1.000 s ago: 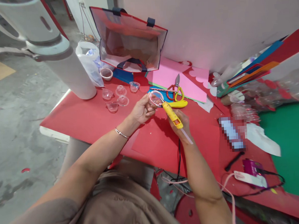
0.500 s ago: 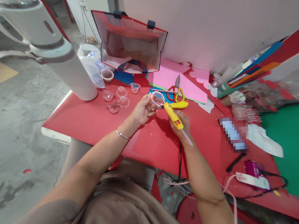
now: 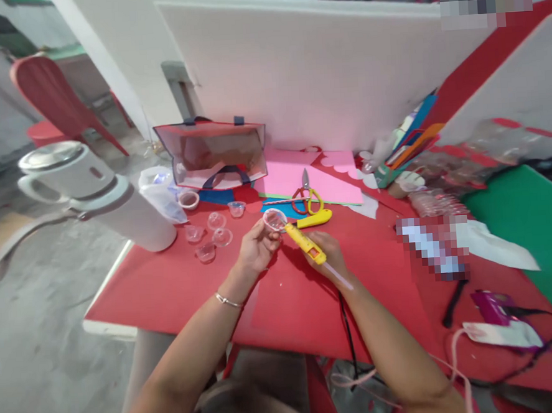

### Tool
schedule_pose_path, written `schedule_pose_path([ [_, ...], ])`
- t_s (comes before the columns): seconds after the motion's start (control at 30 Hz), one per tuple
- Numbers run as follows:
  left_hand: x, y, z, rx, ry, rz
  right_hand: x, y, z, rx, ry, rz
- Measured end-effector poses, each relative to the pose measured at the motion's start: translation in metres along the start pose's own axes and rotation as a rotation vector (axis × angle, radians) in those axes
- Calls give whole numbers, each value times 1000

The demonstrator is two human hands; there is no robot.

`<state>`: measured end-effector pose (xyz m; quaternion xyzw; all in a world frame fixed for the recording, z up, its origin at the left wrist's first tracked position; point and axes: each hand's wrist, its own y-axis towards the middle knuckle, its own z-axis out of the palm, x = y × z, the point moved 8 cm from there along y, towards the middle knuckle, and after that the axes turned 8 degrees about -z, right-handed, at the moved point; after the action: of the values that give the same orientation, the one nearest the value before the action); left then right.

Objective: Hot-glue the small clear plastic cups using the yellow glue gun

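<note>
My left hand (image 3: 258, 246) pinches a small clear plastic cup (image 3: 275, 220) with a pinkish-white rim, its round mouth facing up toward me. In my right hand (image 3: 326, 253) is a yellow glue gun (image 3: 305, 243), a glue stick jutting from its back end. The gun's nozzle meets or nearly meets the cup's rim; I cannot tell which. Just beyond lie a yellow-handled cutter (image 3: 315, 219) and scissors (image 3: 307, 192) with red and yellow handles. Several more clear cups (image 3: 222, 236) stand left of my left hand, near a white-rimmed cup (image 3: 188, 200).
A large white flask (image 3: 131, 209) stands at the table's left. Behind the cups are an open bag (image 3: 219, 154) and a plastic bag (image 3: 159, 192). Pink paper sheets (image 3: 326, 185) lie at the back. On the right are a phone (image 3: 430, 247), stacked cups (image 3: 439, 206) and a power strip (image 3: 503, 334).
The head view has tilted up, so the table sits lower and more of the room shows. Both hands keep their hold on the cup and glue gun, close together.
</note>
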<state>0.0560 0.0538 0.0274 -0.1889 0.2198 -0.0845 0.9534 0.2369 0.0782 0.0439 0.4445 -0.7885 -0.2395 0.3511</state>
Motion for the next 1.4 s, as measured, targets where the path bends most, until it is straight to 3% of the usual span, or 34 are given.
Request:
schedule_pose_path([
  [0.4, -2, 3, 1, 28, 103, 35, -3, 2, -2, -5, 84, 51],
  [1.4, -1, 4, 1, -34, 96, 38, 1, 2, 0, 23, 70, -28],
])
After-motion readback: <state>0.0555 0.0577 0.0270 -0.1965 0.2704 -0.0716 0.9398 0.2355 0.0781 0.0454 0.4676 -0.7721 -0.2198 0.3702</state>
